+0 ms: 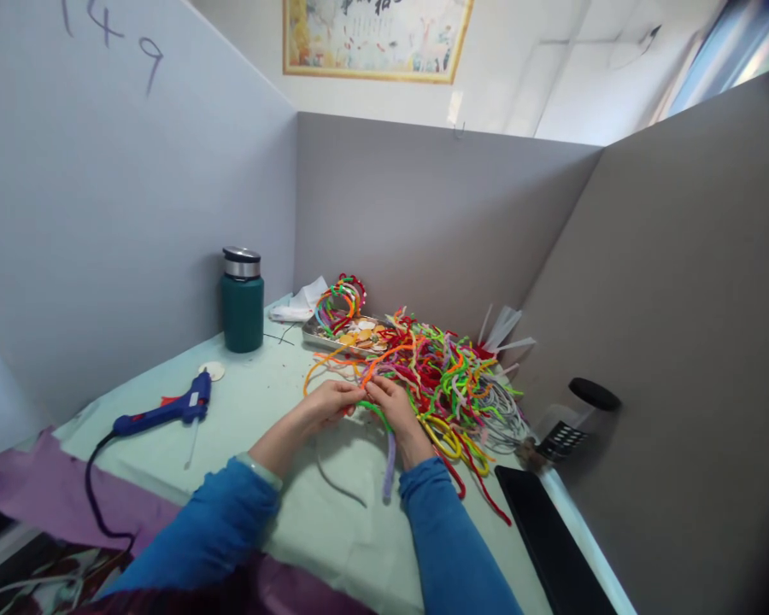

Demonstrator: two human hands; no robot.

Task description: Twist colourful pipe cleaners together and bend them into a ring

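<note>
My left hand (331, 401) and my right hand (392, 408) meet fingertip to fingertip over the middle of the table. Both pinch an orange pipe cleaner (384, 354), which rises from between the fingers toward the back right. Just below the fingers run a green pipe cleaner (377, 410) and a purple one (390, 468); whether they join the orange one is hidden. A thin grey strand (339, 485) curves across the cloth under my left hand. Beyond my right hand spreads a tangled heap of colourful pipe cleaners (449, 367).
A blue glue gun (167, 413) with a black cord lies at left, near a green bottle (242, 301). At the back, a metal tray (314, 335) holds flat pieces and pipe-cleaner rings (341, 304). A black flat object (544, 538) lies at right. Partitions (436, 222) enclose the table.
</note>
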